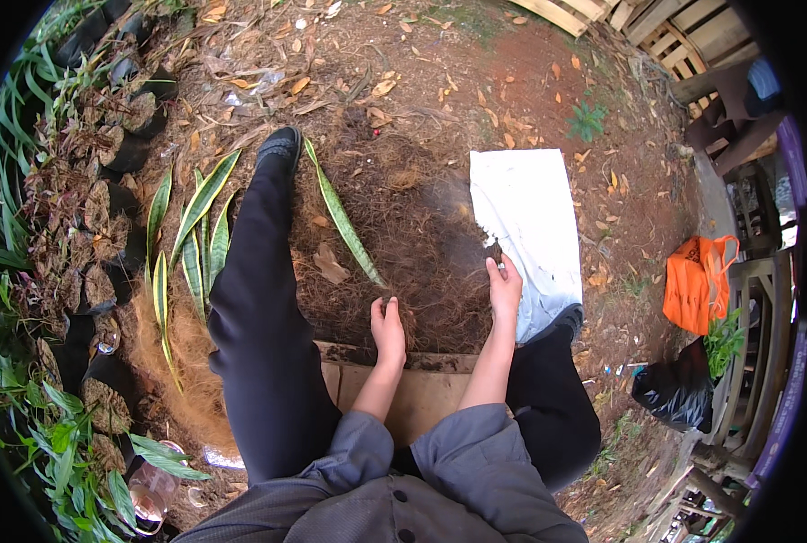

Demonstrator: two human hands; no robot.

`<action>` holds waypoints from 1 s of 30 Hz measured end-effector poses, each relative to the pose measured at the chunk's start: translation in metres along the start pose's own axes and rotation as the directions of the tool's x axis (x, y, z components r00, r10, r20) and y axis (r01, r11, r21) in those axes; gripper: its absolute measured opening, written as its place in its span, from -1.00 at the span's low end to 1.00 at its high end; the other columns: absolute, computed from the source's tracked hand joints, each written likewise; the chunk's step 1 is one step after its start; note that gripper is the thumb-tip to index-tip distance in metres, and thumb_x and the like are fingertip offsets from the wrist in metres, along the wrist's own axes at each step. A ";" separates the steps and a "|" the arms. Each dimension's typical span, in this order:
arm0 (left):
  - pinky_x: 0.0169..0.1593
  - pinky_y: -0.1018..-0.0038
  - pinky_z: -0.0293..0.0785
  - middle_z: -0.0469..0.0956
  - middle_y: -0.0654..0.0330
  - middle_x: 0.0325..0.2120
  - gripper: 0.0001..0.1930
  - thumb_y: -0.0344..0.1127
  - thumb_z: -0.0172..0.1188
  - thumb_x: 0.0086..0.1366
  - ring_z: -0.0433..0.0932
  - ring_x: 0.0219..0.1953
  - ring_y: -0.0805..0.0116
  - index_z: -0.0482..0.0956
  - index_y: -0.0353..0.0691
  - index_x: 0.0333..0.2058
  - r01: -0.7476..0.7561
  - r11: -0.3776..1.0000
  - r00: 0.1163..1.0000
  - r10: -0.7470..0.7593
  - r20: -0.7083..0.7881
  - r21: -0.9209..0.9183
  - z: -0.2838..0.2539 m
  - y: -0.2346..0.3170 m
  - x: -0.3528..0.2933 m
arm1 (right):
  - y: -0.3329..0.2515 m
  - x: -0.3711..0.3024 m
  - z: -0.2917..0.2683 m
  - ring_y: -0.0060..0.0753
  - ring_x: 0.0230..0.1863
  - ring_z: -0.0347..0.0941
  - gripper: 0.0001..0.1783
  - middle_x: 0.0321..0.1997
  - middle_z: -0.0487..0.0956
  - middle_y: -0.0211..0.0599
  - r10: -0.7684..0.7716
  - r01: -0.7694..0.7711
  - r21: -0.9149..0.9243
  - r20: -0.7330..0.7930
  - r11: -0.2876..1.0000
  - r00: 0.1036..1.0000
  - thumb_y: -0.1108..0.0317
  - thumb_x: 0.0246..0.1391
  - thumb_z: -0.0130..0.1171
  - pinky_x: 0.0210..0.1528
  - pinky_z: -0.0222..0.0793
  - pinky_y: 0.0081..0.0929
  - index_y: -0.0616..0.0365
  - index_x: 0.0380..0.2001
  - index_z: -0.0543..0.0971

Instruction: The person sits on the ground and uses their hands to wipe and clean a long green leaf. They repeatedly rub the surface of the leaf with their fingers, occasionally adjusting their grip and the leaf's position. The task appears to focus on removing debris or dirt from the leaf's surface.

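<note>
There at centre, the left hand (390, 335), fingers apart, hung by the base of a long, pointed, mottled-green leaf (339, 210), seemingly laid close for easy reach on dark fibrous soil (403, 240), while whether the right hand (505, 288) gripped anything I couldn't tell.

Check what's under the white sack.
Can't see: the white sack covers whatever is directly beneath it. Around it, reddish ground with dry leaves shows to the right, and dark fibrous material lies along its left edge.
</note>
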State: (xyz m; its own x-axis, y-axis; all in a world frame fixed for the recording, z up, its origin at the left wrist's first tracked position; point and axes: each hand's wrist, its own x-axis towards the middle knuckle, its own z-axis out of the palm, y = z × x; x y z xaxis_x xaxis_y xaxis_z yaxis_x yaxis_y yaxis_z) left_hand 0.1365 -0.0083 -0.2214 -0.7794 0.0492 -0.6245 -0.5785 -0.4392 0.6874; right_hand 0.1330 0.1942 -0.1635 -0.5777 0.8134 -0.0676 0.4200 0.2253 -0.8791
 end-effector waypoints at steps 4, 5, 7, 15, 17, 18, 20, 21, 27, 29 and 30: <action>-0.27 0.60 0.28 0.38 0.25 -0.35 -0.59 -0.21 0.02 0.28 0.33 -0.37 0.52 0.28 -0.36 0.00 -0.023 0.999 0.998 0.026 -0.053 0.046 0.005 -0.004 -0.005 | -0.001 -0.008 -0.011 -0.03 -0.05 0.42 -0.44 -0.07 0.51 -0.09 0.017 0.018 -0.401 0.084 0.916 0.996 0.13 -0.03 0.16 0.01 0.30 -0.31 0.10 0.05 0.41; -0.27 0.59 0.28 0.38 0.26 -0.35 -0.59 -0.21 0.03 0.27 0.32 -0.36 0.52 0.28 -0.36 -0.01 -0.002 0.999 0.998 0.005 -0.056 0.054 0.005 0.003 -0.010 | -0.010 -0.017 -0.004 -0.03 -0.02 0.41 -0.47 -0.04 0.49 -0.12 0.037 -0.016 -0.644 0.019 0.764 0.999 0.15 -0.03 0.15 0.03 0.29 -0.35 0.10 0.02 0.42; -0.31 0.56 0.31 0.38 0.26 -0.36 -0.65 -0.22 0.02 0.27 0.36 -0.38 0.51 0.30 -0.33 -0.08 0.005 0.999 0.999 -0.003 -0.043 0.036 0.003 0.009 -0.011 | -0.021 -0.032 0.024 -0.11 0.02 0.39 -0.50 0.00 0.46 -0.11 -0.250 0.191 -0.674 0.011 0.713 0.968 0.22 -0.04 0.14 0.06 0.27 -0.23 0.09 0.02 0.41; -0.32 0.54 0.34 0.38 0.27 -0.40 -0.76 -0.24 0.03 0.26 0.39 -0.37 0.50 0.34 -0.28 -0.21 -0.106 0.979 0.983 0.130 -0.129 0.177 -0.001 0.001 -0.007 | -0.012 -0.062 0.098 -0.32 0.13 0.22 -0.52 0.06 0.38 -0.34 -0.163 0.548 -0.522 0.610 0.654 0.776 0.41 -0.10 0.17 0.06 0.09 -0.09 0.00 -0.01 0.45; -0.28 0.53 0.35 0.38 0.25 -0.36 -0.70 -0.23 0.03 0.25 0.39 -0.32 0.50 0.34 -0.31 -0.14 -0.098 0.989 0.988 0.110 -0.108 0.112 -0.011 -0.003 0.003 | -0.025 -0.071 0.099 -0.32 0.09 0.24 -0.53 -0.02 0.41 -0.36 -0.056 0.496 -0.595 0.604 0.633 0.795 0.40 -0.14 0.22 0.02 0.07 -0.15 -0.02 -0.06 0.47; -0.26 0.52 0.34 0.37 0.25 -0.34 -0.69 -0.23 0.03 0.25 0.38 -0.30 0.50 0.33 -0.32 -0.12 -0.079 0.995 0.994 0.083 -0.068 0.069 -0.010 -0.002 0.003 | -0.022 -0.070 0.098 -0.32 0.04 0.26 -0.55 -0.09 0.40 -0.41 -0.096 0.488 -0.606 0.562 0.628 0.822 0.34 -0.18 0.27 -0.01 0.07 -0.15 -0.08 -0.11 0.50; -0.26 0.52 0.35 0.37 0.25 -0.33 -0.68 -0.23 0.02 0.26 0.39 -0.31 0.49 0.32 -0.32 -0.10 -0.060 0.997 0.997 0.062 -0.041 0.050 -0.008 -0.003 0.002 | -0.015 -0.068 0.093 -0.32 0.02 0.29 -0.63 -0.11 0.42 -0.39 -0.102 0.451 -0.583 0.531 0.675 0.841 0.34 -0.16 0.25 0.00 0.07 -0.16 -0.06 -0.17 0.52; -0.28 0.52 0.37 0.38 0.24 -0.33 -0.69 -0.24 0.02 0.26 0.40 -0.33 0.48 0.31 -0.31 -0.11 -0.064 0.995 0.996 0.069 -0.064 0.073 -0.007 -0.002 0.001 | -0.016 -0.069 0.092 -0.32 0.00 0.30 -0.67 -0.12 0.42 -0.38 -0.103 0.437 -0.567 0.524 0.698 0.845 0.34 -0.14 0.24 0.01 0.07 -0.16 -0.06 -0.20 0.54; -0.23 0.54 0.35 0.38 0.22 -0.29 -0.64 -0.22 0.01 0.27 0.38 -0.28 0.46 0.27 -0.34 -0.06 -0.057 0.998 0.998 0.057 0.003 -0.039 -0.006 -0.009 0.007 | -0.025 -0.064 0.064 -0.35 -0.28 0.46 -0.78 -0.31 0.52 -0.36 -0.179 0.247 -0.151 0.359 0.957 0.916 0.34 -0.05 0.16 -0.19 0.31 -0.37 -0.02 -0.26 0.57; -0.19 0.55 0.34 0.37 0.22 -0.27 -0.61 -0.22 0.01 0.28 0.36 -0.23 0.46 0.26 -0.35 -0.03 -0.019 0.997 0.999 0.022 0.043 -0.077 -0.011 -0.011 0.007 | -0.043 -0.062 0.050 -0.59 -0.32 0.41 -0.78 -0.29 0.52 -0.42 -0.027 -0.033 0.129 0.439 0.991 0.898 0.46 -0.02 0.13 -0.22 0.32 -0.60 0.13 -0.23 0.55; -0.22 0.54 0.36 0.37 0.22 -0.28 -0.65 -0.23 0.01 0.28 0.38 -0.25 0.46 0.28 -0.33 -0.05 0.003 0.993 0.998 0.005 0.068 -0.116 -0.006 -0.006 0.001 | -0.050 -0.060 0.040 -0.62 -0.31 0.40 -0.78 -0.27 0.52 -0.42 -0.091 -0.005 0.231 0.402 0.973 0.911 0.49 -0.01 0.11 -0.22 0.32 -0.62 0.17 -0.23 0.53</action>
State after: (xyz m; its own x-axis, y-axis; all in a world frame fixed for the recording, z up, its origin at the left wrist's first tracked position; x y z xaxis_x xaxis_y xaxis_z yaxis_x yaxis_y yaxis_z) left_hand 0.1409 -0.0106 -0.2282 -0.7967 0.1077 -0.5947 -0.5491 -0.5400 0.6379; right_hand 0.1186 0.1127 -0.1339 -0.8459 0.5049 -0.1718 0.2499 0.0907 -0.9640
